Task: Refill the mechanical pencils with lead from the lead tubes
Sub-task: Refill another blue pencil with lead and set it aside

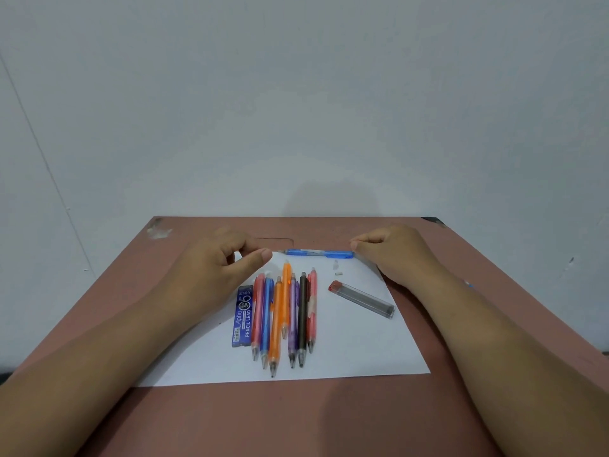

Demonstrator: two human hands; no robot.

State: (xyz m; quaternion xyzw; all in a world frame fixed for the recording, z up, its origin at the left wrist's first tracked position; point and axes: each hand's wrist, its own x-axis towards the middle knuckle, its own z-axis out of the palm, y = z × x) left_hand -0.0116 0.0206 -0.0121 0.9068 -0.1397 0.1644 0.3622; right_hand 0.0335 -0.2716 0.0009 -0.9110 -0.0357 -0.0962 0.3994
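The blue pencil (pixel 318 253) lay crosswise between the hands, its cap end at the right hand (pixel 392 250), whose pinched fingertips perhaps held lead; the left hand (pixel 214 262) hovered loosely curled, empty.

body: two bare forearms | left hand (pixel 211 262) bare, no rings, short thumbnail | right hand (pixel 392 250) bare, no watch | sleeves: none in view

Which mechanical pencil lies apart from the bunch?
The blue mechanical pencil at the white paper sheet's far edge, lying crosswise between both hands; the others lie bunched lengthwise.
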